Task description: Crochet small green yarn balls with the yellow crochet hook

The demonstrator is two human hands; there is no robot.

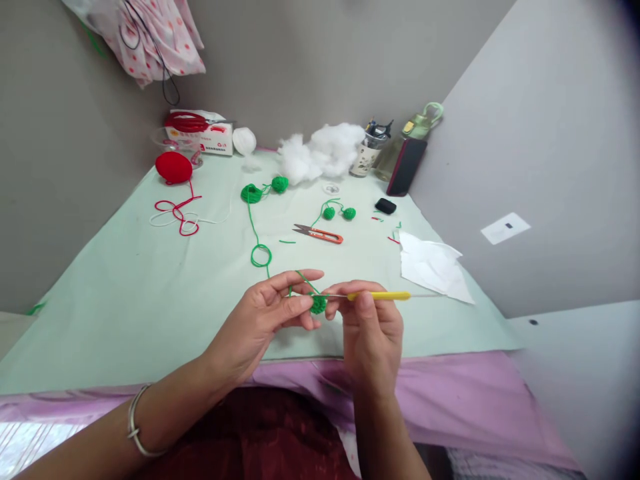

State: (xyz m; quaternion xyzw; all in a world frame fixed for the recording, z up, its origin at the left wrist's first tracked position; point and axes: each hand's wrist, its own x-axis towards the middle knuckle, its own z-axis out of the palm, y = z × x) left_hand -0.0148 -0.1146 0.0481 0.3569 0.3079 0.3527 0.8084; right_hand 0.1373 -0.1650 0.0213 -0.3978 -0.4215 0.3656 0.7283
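Observation:
My left hand (273, 313) pinches a small green crochet piece (317, 305) between thumb and fingers, with green yarn (260, 250) running over the index finger and back across the table. My right hand (370, 320) grips a yellow-handled crochet hook (380, 295), its metal tip pointing left into the green piece. Both hands hover above the near edge of the pale green table (150, 293).
Orange snips (320, 233) lie mid-table with two small green balls (339, 213) behind them. Green yarn balls (264, 189), a red yarn ball (173, 167), white stuffing (323, 152), a white paper (433, 265), a black object (385, 205), a box (203, 137) and bottles (395, 143) sit farther back.

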